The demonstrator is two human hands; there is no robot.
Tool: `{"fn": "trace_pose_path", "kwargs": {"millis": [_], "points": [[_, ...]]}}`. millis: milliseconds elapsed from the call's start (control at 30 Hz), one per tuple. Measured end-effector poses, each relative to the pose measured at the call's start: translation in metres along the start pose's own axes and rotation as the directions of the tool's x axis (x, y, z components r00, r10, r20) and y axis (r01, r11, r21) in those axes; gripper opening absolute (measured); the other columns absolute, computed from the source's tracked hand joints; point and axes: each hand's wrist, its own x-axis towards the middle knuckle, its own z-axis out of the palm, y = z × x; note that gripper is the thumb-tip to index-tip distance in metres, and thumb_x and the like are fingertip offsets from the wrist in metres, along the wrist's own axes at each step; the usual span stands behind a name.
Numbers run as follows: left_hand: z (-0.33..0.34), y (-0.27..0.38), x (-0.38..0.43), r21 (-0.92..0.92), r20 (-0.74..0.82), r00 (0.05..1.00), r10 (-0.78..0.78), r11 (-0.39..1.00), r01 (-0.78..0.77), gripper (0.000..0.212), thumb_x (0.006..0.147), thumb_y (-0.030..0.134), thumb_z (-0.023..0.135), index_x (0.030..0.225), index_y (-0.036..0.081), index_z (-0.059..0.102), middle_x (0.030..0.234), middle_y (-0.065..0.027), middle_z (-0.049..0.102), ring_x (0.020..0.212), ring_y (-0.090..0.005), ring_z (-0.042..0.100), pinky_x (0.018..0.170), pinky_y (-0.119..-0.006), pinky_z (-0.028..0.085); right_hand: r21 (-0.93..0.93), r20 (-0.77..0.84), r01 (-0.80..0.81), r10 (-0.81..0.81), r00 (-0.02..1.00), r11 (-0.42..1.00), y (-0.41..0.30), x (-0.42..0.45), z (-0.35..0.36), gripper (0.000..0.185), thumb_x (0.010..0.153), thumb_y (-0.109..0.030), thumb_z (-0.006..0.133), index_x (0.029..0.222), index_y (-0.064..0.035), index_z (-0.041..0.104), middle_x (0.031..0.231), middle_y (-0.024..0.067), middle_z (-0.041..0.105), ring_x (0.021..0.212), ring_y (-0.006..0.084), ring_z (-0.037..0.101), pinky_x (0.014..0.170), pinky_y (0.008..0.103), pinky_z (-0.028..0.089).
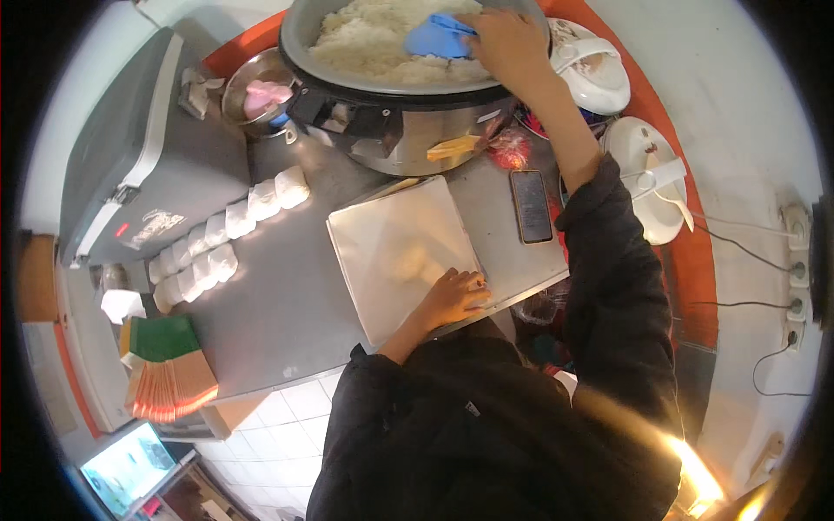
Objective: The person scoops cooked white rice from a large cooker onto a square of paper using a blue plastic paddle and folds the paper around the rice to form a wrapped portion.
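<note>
My right hand (511, 49) grips a blue plastic scoop (438, 38) over the cooked white rice (365, 39). The rice fills the grey inner pot of a large rice cooker (417, 124) at the top of the view. On the table before me lies a stack of pale wrapping paper (391, 241), with a small, blurred yellowish patch on its top sheet. My left hand (454, 298) rests at the stack's lower right corner with its fingers bent. Whether those fingers pinch a sheet is hidden.
Two rows of white wrapped packets (241, 220) stand left of the paper, beside a grey cooler box (169, 163). A metal bowl (233, 104) sits behind. Rightward are a phone (531, 207), a red bundle in plastic (510, 148) and white lids (589, 71). Folded brown paper (171, 387) lies front left.
</note>
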Motion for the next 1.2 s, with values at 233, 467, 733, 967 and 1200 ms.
{"fn": "trace_pose_path", "kwargs": {"millis": [233,467,733,967,1200], "points": [[0.003,-0.004,-0.01,-0.039,-0.033,0.995,-0.092,0.995,0.091,0.025,0.084,0.033,0.065,0.106,0.021,0.063,0.114,-0.0029,0.054,0.104,-0.0216,0.053,0.087,-0.04,0.038,0.288,-0.35,0.374,-0.267,0.898,0.882,-0.031,-0.133,-0.002,0.031,0.066,-0.005,0.066,0.097,-0.011,0.067,0.092,0.0072,0.058,0.089,0.0244,0.055,0.074,0.0367,0.042],[0.003,-0.006,-0.003,-0.1,0.032,0.995,-0.094,0.99,0.097,0.026,0.086,0.029,0.062,0.11,0.02,0.061,0.114,-0.0044,0.055,0.108,-0.0229,0.051,0.089,-0.042,0.035,0.649,0.364,-0.506,0.352,0.862,0.568,-0.026,-0.32,0.079,0.021,0.081,-0.002,0.061,0.101,-0.0031,0.066,0.091,0.0165,0.061,0.081,0.0324,0.061,0.074,0.0376,0.048],[0.003,-0.007,-0.005,-0.275,0.072,0.974,-0.216,0.934,0.227,0.018,0.086,0.02,0.061,0.104,0.018,0.061,0.1,-0.0035,0.06,0.094,-0.0182,0.057,0.086,-0.039,0.035,0.47,0.321,-0.671,0.598,0.735,0.573,-0.002,-0.366,0.096,0.028,0.085,-0.008,0.058,0.113,-0.0061,0.062,0.106,0.0182,0.057,0.095,0.0321,0.057,0.084,0.0387,0.045],[-0.012,0.015,-0.004,-0.652,0.14,0.773,-0.619,0.529,0.542,0.023,0.085,0.018,0.067,0.104,0.005,0.064,0.079,-0.0064,0.066,0.072,-0.0147,0.063,0.068,-0.027,0.049,-0.317,-0.075,-0.427,0.426,0.901,0.847,0.065,-0.332,0.131,0.038,0.085,-0.017,0.059,0.122,-0.0114,0.054,0.113,0.0222,0.046,0.105,0.0358,0.046,0.088,0.0424,0.04],[-0.029,0.006,-0.024,-0.677,0.247,0.691,-0.679,0.389,0.625,0.021,0.085,0.018,0.069,0.091,-0.002,0.066,0.076,-0.0079,0.066,0.068,-0.0121,0.061,0.063,-0.025,0.048,0.537,0.62,-0.716,0.366,0.694,0.446,0.004,-0.314,0.108,0.019,0.084,-0.016,0.067,0.095,-0.0012,0.064,0.091,0.0147,0.064,0.073,0.0173,0.062,0.063,0.0312,0.049]]}}
